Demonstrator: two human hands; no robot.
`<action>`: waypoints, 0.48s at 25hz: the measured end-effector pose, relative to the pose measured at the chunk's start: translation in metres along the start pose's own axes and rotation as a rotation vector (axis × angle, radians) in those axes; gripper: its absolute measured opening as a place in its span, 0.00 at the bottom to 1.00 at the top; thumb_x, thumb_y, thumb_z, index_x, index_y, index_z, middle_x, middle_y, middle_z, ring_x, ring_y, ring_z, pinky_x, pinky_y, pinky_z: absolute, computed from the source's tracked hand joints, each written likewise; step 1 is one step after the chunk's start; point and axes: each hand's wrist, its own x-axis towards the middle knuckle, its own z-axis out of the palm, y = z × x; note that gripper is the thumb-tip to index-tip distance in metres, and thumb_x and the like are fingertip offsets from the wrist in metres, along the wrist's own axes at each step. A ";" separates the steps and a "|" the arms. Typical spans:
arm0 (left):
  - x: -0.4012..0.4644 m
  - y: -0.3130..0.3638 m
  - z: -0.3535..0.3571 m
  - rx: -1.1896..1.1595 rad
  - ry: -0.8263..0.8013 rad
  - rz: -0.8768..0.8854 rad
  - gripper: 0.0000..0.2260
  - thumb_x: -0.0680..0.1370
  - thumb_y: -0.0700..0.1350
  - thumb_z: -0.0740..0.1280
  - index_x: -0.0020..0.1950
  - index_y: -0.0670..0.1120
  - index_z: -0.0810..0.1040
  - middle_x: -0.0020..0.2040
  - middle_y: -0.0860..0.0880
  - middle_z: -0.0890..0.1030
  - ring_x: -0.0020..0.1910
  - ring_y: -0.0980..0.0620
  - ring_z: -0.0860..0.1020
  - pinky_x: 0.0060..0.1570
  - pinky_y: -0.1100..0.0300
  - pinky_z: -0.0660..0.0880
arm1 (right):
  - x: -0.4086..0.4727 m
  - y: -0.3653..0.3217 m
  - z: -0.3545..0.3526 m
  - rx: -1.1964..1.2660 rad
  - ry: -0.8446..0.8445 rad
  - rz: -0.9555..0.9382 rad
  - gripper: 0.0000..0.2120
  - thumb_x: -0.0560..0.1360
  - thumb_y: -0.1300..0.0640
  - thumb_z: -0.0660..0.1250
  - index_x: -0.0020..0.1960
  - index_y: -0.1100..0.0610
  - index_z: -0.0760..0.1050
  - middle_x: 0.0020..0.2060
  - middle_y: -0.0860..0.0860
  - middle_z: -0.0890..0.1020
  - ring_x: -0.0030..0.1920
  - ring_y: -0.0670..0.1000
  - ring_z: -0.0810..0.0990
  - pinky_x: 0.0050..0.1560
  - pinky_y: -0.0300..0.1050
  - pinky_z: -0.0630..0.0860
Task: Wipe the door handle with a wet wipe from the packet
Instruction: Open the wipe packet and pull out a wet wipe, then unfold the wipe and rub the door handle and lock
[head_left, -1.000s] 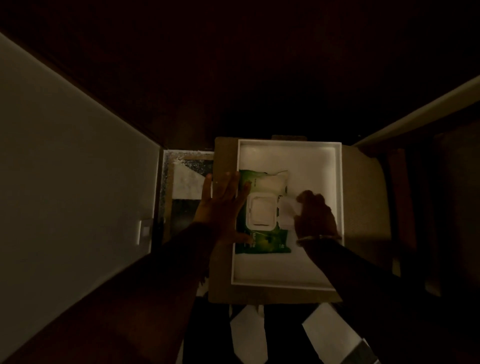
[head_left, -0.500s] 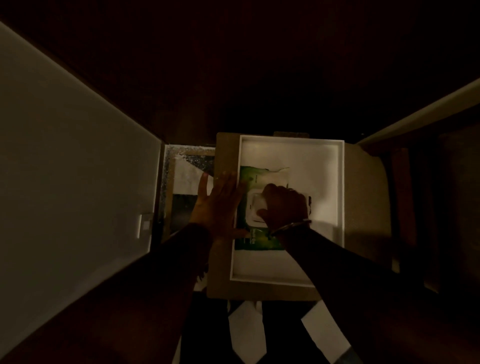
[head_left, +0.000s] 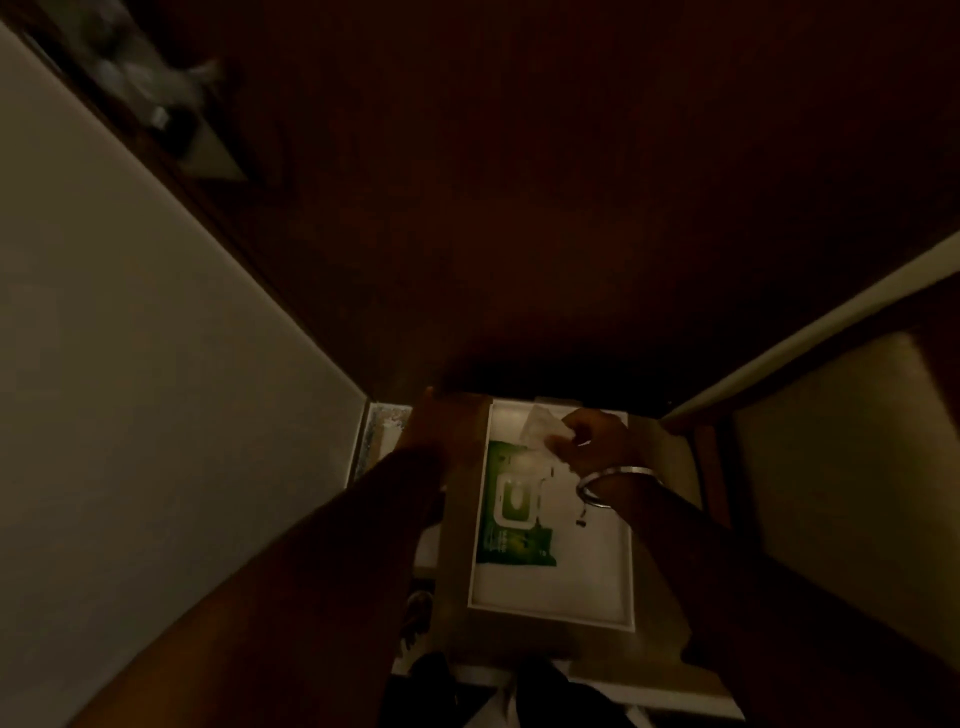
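Observation:
A green wet wipe packet (head_left: 511, 519) lies flat in a white tray (head_left: 587, 582). My right hand (head_left: 592, 441), with a metal bangle on the wrist, is shut on a pale wet wipe (head_left: 540, 428) held above the tray's far end, clear of the packet. My left hand (head_left: 428, 423) hovers left of the tray, off the packet, holding nothing. A blurred silvery door handle (head_left: 156, 101) shows at the top left, on the edge of the dark brown door (head_left: 519, 208), far from both hands. The dim light hides whether the packet's flap is up or down.
The tray rests on a brown board (head_left: 457, 571) directly below me, against the door's foot. A pale wall (head_left: 130, 389) runs along the left. On the right, a light rail (head_left: 805, 338) and a padded seat (head_left: 857, 467) stand close.
My right hand has pulled a wipe out of the packet and lifted it toward the tray's far end. My left hand has come off the packet. The view has tilted upward, bringing the handle in.

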 end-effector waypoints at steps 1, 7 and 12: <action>-0.007 0.010 -0.016 -0.105 -0.001 0.008 0.17 0.79 0.40 0.64 0.68 0.43 0.70 0.68 0.42 0.73 0.67 0.43 0.70 0.67 0.51 0.65 | -0.004 -0.014 -0.010 0.062 -0.006 0.003 0.12 0.73 0.60 0.75 0.51 0.67 0.80 0.40 0.58 0.80 0.39 0.54 0.78 0.44 0.49 0.77; -0.034 0.039 -0.095 -0.585 0.112 0.066 0.22 0.75 0.33 0.66 0.67 0.47 0.73 0.61 0.46 0.80 0.58 0.52 0.78 0.58 0.56 0.76 | -0.018 -0.108 -0.055 0.385 -0.023 -0.044 0.02 0.78 0.63 0.67 0.48 0.62 0.78 0.31 0.54 0.79 0.28 0.47 0.77 0.25 0.36 0.74; -0.076 0.036 -0.204 -0.891 0.440 0.086 0.06 0.79 0.41 0.66 0.46 0.48 0.82 0.40 0.49 0.83 0.35 0.57 0.80 0.32 0.61 0.76 | -0.041 -0.229 -0.091 0.485 -0.132 -0.263 0.07 0.79 0.62 0.65 0.56 0.54 0.77 0.45 0.53 0.84 0.39 0.48 0.82 0.33 0.39 0.78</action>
